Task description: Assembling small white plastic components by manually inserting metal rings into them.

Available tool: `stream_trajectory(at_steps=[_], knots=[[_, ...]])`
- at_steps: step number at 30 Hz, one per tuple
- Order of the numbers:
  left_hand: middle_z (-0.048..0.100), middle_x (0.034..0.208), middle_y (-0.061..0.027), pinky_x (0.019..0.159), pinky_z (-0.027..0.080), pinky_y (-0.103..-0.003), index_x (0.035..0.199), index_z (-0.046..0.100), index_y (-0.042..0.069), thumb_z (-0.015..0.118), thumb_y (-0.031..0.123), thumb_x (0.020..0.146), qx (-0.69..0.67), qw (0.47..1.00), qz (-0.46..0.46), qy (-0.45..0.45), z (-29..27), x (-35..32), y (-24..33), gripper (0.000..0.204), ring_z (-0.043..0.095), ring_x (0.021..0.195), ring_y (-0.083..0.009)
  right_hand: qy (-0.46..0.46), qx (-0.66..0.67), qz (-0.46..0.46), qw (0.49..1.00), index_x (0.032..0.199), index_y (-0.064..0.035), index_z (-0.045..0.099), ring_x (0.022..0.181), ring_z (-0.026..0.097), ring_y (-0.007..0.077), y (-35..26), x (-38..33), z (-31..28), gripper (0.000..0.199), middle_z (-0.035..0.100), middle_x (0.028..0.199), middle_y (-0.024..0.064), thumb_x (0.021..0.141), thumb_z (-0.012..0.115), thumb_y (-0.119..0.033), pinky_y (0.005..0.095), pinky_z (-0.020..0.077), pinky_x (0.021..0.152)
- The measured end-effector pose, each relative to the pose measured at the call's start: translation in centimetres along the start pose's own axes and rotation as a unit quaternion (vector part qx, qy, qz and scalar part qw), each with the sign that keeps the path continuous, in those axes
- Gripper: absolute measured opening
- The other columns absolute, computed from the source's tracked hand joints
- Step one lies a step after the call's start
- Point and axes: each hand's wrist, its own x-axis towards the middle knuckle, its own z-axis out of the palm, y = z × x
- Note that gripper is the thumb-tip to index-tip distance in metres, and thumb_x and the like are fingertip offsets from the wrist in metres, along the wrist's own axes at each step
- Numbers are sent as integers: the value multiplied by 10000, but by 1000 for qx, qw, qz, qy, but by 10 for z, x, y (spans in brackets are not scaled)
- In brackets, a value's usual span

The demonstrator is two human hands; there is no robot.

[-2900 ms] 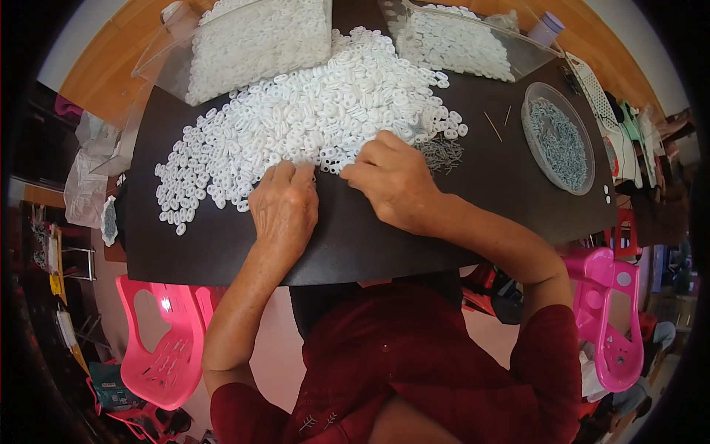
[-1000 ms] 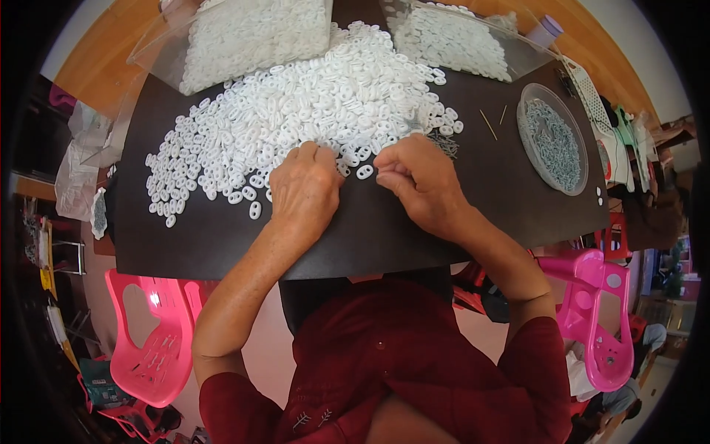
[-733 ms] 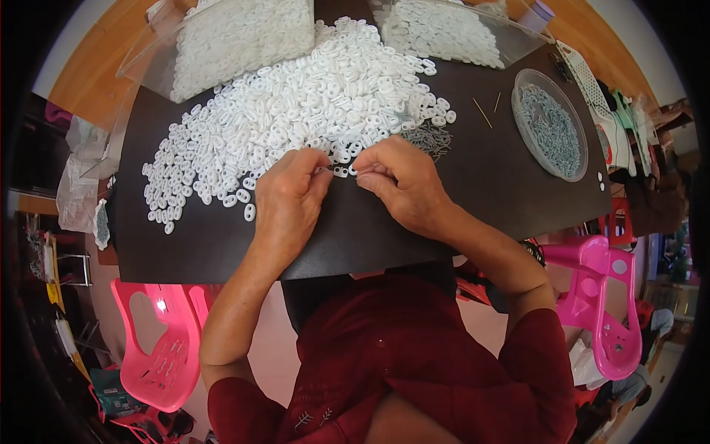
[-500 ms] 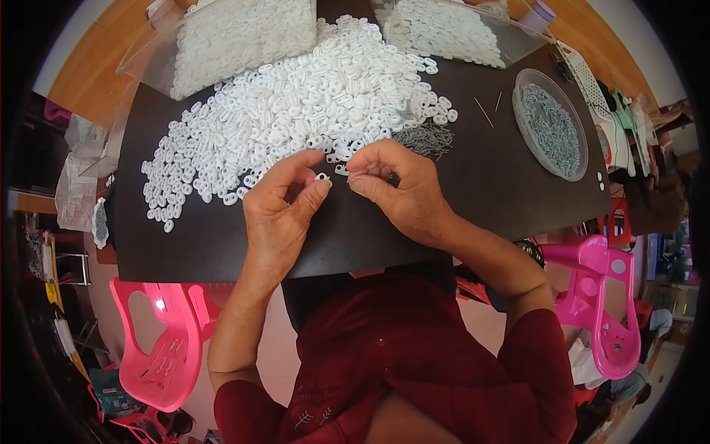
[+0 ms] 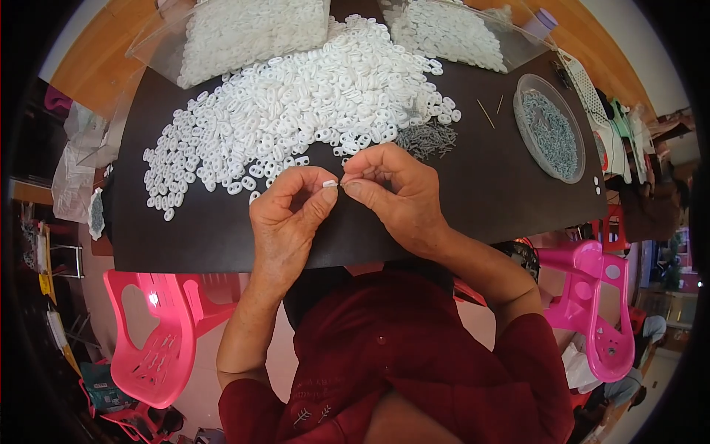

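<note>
Between the thumb and forefinger of my left hand point(image 5: 287, 214) is a small white oval plastic piece point(image 5: 330, 183), held with its edge toward me. My right hand point(image 5: 396, 189) pinches a thin little screw, mostly hidden by the fingertips, its end close to the white piece. Both hands are over the near part of the dark table, their fingertips almost meeting. Just beyond them spreads a big heap of white oval pieces point(image 5: 296, 103) with holes in them. A small pile of grey screws point(image 5: 429, 139) lies beyond my right hand.
Two clear bins point(image 5: 251, 44) of white pieces stand at the back. On the right of the dark table point(image 5: 488, 185) sits a round tub point(image 5: 547, 133) of grey screws, with two thin rods point(image 5: 485, 114) nearby. Pink chairs point(image 5: 159, 333) flank me below the table edge.
My hands have come together, bringing the right fingertips up to the white piece. The left hand has turned that piece so its edge shows instead of its hole.
</note>
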Motion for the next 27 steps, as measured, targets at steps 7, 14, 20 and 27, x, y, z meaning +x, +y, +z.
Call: stream_trajectory(at_steps=[7,14,20,27], knots=[[590,808,33,664,402,-167,931,639,-6,679,76,852,82,994,71,12,0,-4,-1,121,492,730,-29,-11,8,9,1000,1011,8,588,860,599,88,-1,-1,0,181,629,938,47,838,642,13,228,482,775],[573,789,18,638,402,-177,918,652,-16,670,56,850,123,985,117,12,-2,-7,-2,101,487,688,-43,-16,20,13,1000,1011,13,594,854,595,81,2,-2,3,183,628,922,43,835,642,22,223,483,774],[537,699,-53,548,407,-249,903,634,-3,640,-22,829,174,969,173,38,1,-7,-4,77,503,606,-133,-10,23,19,999,1000,22,594,839,593,77,-1,-2,6,169,626,916,43,836,632,33,218,488,761],[551,734,4,559,374,-188,923,656,-18,637,30,864,210,953,205,79,5,-10,-19,78,466,622,-60,26,35,24,999,954,26,594,801,587,72,9,-1,19,134,627,871,40,825,616,50,212,489,731]])
